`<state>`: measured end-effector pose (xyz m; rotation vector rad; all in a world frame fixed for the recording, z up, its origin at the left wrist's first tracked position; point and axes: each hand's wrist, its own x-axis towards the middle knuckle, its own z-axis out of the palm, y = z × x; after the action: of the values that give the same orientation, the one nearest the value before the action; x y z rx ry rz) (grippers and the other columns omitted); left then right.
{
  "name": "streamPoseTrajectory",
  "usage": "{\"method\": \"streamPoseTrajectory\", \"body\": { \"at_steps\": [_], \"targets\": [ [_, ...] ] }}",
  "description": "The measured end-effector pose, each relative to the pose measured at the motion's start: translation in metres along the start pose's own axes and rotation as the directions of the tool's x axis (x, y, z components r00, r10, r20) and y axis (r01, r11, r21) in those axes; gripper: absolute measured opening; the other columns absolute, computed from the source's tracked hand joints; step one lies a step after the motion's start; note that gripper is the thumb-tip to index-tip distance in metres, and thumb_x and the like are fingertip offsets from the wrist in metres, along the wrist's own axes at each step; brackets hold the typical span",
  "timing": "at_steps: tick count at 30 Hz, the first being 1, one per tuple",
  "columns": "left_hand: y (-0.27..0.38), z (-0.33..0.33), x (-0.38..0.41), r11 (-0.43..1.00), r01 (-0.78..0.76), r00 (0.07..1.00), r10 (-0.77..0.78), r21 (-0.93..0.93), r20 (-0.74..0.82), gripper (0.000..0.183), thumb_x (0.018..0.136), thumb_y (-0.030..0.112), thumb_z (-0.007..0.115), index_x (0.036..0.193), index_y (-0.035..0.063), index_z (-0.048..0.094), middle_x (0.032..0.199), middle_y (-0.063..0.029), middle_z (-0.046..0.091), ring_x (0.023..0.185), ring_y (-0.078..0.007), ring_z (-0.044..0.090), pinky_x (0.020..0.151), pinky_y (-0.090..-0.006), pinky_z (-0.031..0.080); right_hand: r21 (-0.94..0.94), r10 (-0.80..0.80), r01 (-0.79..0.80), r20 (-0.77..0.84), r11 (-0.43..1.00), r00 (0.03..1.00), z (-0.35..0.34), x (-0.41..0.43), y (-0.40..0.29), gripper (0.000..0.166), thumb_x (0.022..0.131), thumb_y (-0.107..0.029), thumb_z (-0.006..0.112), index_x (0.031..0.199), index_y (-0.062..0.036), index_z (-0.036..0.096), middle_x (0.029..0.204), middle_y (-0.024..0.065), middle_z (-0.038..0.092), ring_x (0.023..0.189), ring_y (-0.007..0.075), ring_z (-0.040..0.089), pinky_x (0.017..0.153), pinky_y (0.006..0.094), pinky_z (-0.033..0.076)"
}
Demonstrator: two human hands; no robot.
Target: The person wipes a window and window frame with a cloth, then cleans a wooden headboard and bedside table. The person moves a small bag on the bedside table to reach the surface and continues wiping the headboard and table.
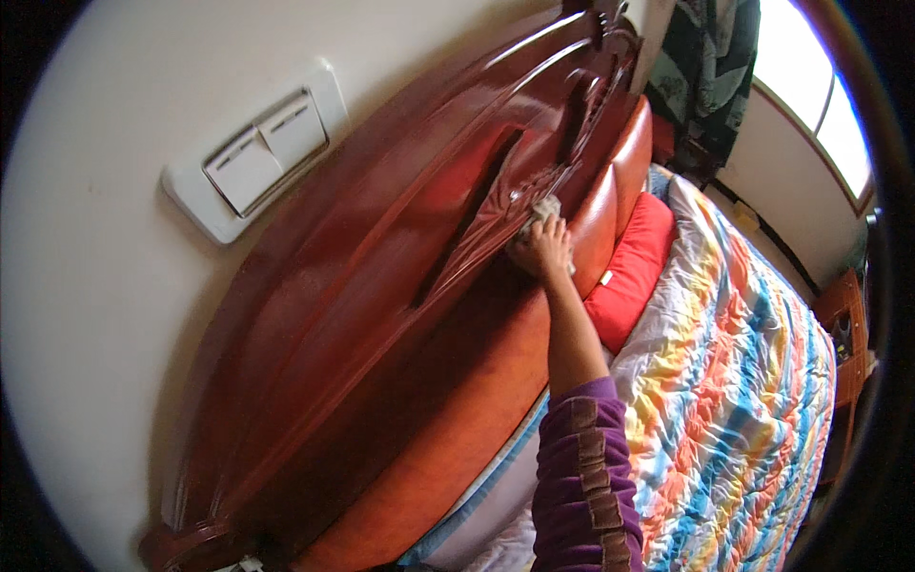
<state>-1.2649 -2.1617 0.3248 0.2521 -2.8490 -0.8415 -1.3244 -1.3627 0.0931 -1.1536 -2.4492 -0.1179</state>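
My right hand [550,247], at the end of a purple sleeve with a brown strip, grips a crumpled greyish cloth [546,209]. The hand and cloth rest at the lower edge of the carved, glossy dark-red wooden headboard [343,264], where it meets the padded orange-brown leather part [457,415]. A red cushion [632,272] lies just right of my wrist, against the padding. My left hand is out of view.
A double wall switch [264,154] is on the white wall above the headboard. A multicoloured quilt [722,400] covers the bed at right. Beyond are a dark patterned curtain [704,86], a window [808,71] and wooden furniture [847,343].
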Motion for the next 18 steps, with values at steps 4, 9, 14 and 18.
{"method": "streamPoseTrajectory", "body": {
  "at_steps": [4,9,14,18],
  "targets": [
    [-0.007,-0.010,0.005,0.982,-0.100,0.993,0.088,0.160,0.078,0.028,0.083,0.014,0.056,0.103,-0.0058,0.056,0.099,-0.0152,0.059,0.090,-0.0242,0.052,0.081,-0.0351,0.040,0.007,-0.025,0.026,-0.122,1.000,0.992,-0.024,-0.001,-0.004,0.051,0.070,-0.043,0.059,0.096,-0.0005,0.055,0.111,0.0225,0.047,0.107,0.0365,0.043,0.093,0.0447,0.035],
    [-0.013,-0.017,0.013,0.951,-0.164,0.978,0.121,0.262,0.171,0.028,0.083,0.016,0.056,0.102,-0.0044,0.057,0.098,-0.0150,0.059,0.089,-0.0254,0.052,0.082,-0.0358,0.039,0.152,-0.148,0.150,-0.022,0.977,0.989,-0.051,-0.034,-0.017,0.046,0.067,-0.037,0.062,0.094,-0.0001,0.055,0.107,0.0209,0.050,0.106,0.0350,0.045,0.091,0.0420,0.037],
    [-0.051,-0.015,0.015,0.995,0.013,0.997,-0.020,0.096,0.072,0.024,0.080,0.011,0.057,0.099,-0.0029,0.055,0.084,-0.0080,0.056,0.077,-0.0169,0.049,0.072,-0.0309,0.039,0.237,-0.256,0.244,0.018,0.940,0.967,-0.077,-0.092,-0.072,0.045,0.067,-0.035,0.064,0.094,-0.0012,0.052,0.110,0.0209,0.048,0.112,0.0374,0.042,0.095,0.0426,0.034],
    [-0.039,-0.006,0.018,0.987,-0.159,0.986,0.159,-0.001,0.057,0.018,0.080,0.012,0.058,0.088,-0.0037,0.056,0.079,-0.0064,0.057,0.074,-0.0146,0.048,0.070,-0.0279,0.039,0.302,-0.311,0.305,-0.028,0.903,0.950,-0.108,-0.163,-0.121,0.044,0.063,-0.028,0.064,0.095,0.0003,0.051,0.114,0.0228,0.045,0.114,0.0379,0.038,0.094,0.0449,0.033]
  ]
}}
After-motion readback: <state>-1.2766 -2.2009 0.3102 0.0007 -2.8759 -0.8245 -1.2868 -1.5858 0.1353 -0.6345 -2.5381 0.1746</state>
